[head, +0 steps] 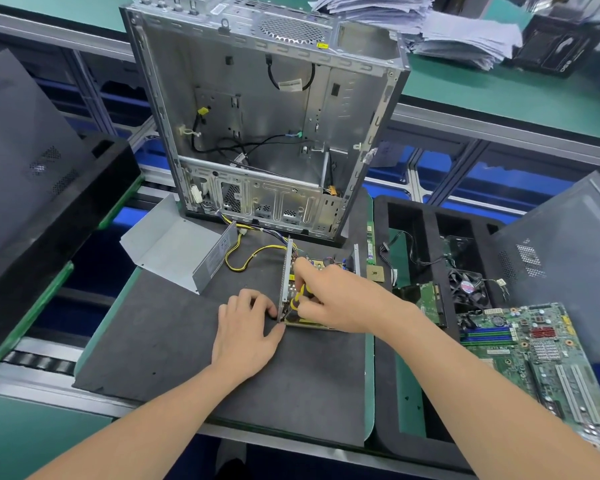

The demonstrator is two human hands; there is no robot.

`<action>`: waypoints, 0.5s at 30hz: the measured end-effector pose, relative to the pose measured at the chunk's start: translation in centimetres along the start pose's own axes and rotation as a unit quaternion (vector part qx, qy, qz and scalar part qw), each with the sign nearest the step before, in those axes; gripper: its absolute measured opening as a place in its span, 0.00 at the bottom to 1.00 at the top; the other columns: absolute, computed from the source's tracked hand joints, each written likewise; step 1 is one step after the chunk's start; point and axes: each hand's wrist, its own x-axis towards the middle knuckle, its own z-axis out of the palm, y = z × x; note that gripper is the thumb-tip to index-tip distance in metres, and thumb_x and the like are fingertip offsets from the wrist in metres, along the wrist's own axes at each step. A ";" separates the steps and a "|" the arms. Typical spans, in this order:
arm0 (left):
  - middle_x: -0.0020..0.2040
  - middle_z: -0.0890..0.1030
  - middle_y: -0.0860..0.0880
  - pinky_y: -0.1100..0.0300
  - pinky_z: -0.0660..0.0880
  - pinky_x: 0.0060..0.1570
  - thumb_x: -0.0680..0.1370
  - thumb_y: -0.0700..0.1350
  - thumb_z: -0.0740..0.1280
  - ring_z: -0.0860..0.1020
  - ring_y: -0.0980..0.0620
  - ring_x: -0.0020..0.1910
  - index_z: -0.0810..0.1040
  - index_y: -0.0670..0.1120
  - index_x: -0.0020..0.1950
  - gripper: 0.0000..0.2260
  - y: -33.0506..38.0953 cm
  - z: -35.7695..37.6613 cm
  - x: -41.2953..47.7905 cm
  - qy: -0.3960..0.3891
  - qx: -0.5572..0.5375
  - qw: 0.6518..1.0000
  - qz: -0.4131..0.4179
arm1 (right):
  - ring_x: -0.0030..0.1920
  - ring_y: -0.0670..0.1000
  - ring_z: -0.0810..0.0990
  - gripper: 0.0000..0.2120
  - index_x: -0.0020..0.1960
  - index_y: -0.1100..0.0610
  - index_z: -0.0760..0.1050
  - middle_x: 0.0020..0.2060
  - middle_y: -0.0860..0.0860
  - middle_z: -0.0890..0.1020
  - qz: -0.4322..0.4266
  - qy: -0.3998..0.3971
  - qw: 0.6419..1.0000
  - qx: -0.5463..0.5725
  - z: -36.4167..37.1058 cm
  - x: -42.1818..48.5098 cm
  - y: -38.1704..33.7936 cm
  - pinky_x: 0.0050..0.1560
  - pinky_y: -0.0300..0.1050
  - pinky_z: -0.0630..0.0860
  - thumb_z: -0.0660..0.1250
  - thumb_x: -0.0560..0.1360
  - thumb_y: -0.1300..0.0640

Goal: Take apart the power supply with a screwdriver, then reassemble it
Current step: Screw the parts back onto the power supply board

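- Our right hand is closed around the yellow-and-black screwdriver. The tip points down into the near-left corner of the open PSU chassis, but the exact spot is hidden by the fingers.
- Our left hand lies palm-down on the grey mat, holding nothing. Its fingertips and thumb press against the chassis' left wall at the near corner.
- The PSU chassis sits on the mat, just in front of the upright PC case. Its lid is off and the board inside is partly visible past our right hand.
- The PSU cover, bent grey sheet metal w/ a label on its side flap, lies on the mat's far-left corner, apart from the chassis.
- Yellow/black wires loop btwn cover and chassis and run back toward the case.
- The case is open toward us, stripped inside, w/ a few loose cables left.
- R of the mat: a RAM stick and a CPU at the mat's edge.
- Further R: a black foam tray w/ a fan and a green card.
- Near-right: a mobo tilted over the tray's corner.
- Far bench: stacks of paper.
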 end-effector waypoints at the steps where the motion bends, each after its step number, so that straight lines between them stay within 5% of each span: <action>1: 0.53 0.67 0.57 0.53 0.65 0.53 0.75 0.59 0.67 0.69 0.51 0.50 0.71 0.58 0.48 0.09 0.1 0.0 0.0 -0.004 0.005 1.000 0.000 | 0.30 0.50 0.69 0.08 0.52 0.52 0.63 0.29 0.48 0.72 0.000 0.000 1.000 -0.001 0.0 0.0 0.0 0.30 0.49 0.61 0.62 0.80 0.52; 7: 0.53 0.67 0.55 0.50 0.67 0.54 0.77 0.59 0.64 0.67 0.48 0.50 0.67 0.57 0.47 0.09 0.6 0.0 0.1 -0.009 0.042 0.999 -0.002 | 0.31 0.54 0.68 0.09 0.52 0.54 0.64 0.31 0.50 0.72 0.011 0.021 1.000 -0.006 -0.3 -0.2 -0.2 0.32 0.50 0.66 0.62 0.79 0.52; 15: 0.53 0.66 0.55 0.51 0.67 0.51 0.75 0.60 0.64 0.65 0.49 0.48 0.62 0.58 0.46 0.12 0.5 0.4 0.0 -0.002 0.065 0.998 0.012 | 0.29 0.51 0.67 0.09 0.52 0.53 0.65 0.30 0.48 0.72 0.015 0.033 0.999 -0.002 -0.7 -0.7 -0.2 0.30 0.47 0.62 0.63 0.78 0.51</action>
